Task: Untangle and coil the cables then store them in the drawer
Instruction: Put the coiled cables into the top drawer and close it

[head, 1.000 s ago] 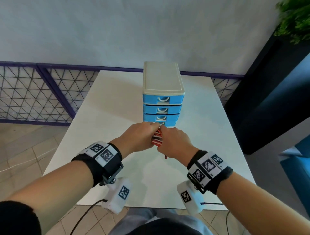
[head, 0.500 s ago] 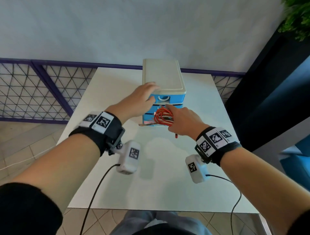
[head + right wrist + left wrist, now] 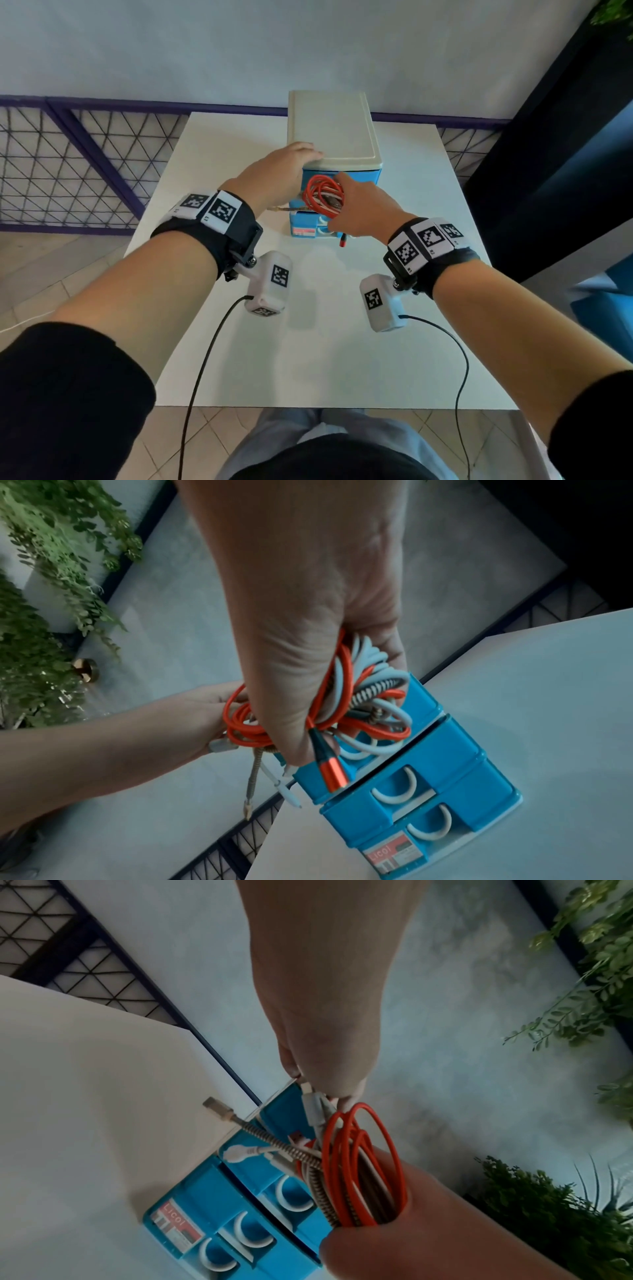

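Gripping the coiled cables [image 3: 323, 200], right hand [image 3: 359, 212] hovers before the drawer unit [image 3: 339, 171]; left hand [image 3: 274, 174] rests flat atop.

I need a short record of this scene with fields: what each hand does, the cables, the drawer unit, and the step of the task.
left hand: rests on the front left corner of the drawer unit's top
right hand: grips the cable bundle
cable bundle: red, white and braided cables, coiled, held in front of the top drawers
drawer unit: blue drawers, cream top, on the white table
step: cables not yet stored
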Available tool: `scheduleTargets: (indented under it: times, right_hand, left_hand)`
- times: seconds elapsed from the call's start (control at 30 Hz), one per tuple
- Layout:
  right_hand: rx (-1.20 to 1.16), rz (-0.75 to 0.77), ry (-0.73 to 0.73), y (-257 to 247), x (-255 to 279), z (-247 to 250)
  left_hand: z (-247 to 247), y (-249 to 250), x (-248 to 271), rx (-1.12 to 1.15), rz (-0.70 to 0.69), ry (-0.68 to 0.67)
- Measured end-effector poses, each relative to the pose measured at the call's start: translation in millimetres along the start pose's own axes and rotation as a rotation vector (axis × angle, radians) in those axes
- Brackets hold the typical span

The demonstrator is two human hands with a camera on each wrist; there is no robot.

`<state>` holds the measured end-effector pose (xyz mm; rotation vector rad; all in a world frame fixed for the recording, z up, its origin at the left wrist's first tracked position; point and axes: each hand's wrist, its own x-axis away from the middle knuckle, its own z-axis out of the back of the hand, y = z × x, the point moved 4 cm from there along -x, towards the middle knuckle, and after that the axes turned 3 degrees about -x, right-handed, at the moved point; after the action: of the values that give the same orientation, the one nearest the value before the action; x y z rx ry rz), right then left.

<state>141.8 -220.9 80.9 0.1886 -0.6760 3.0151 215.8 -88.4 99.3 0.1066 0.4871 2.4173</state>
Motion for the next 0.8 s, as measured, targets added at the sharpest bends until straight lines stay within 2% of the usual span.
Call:
scheduleTargets:
  times: [0.2,0.4,0.5,0.63,0.73,0.8]
  right_hand:
    - [0.000,0.011,-0.011,-5,13,2]
    - [0.023,0.054,-0.132,-8,47,11]
    - [0.020,0.065,-0.192,-11,60,31]
    - [0.051,0.021,-0.203,-10,62,69]
    - [0.048,-0.012,-0.120,-7,55,87]
    - [0.075,-0.058,-0.062,-6,47,89]
  left_hand:
    - [7,2,-3,0.008,-0.038,0.006]
    - [12,4,-6,0.011,-0.047,-0.001]
    - [13,5,-8,-0.066,-0.047,-0.059]
    - [13,11,-10,-0.171,-0.080,-0.155]
    - [9,18,-8,-0.186,-0.155,-0.287]
    - [1,12,-9,-0.242,-0.155,-0.350]
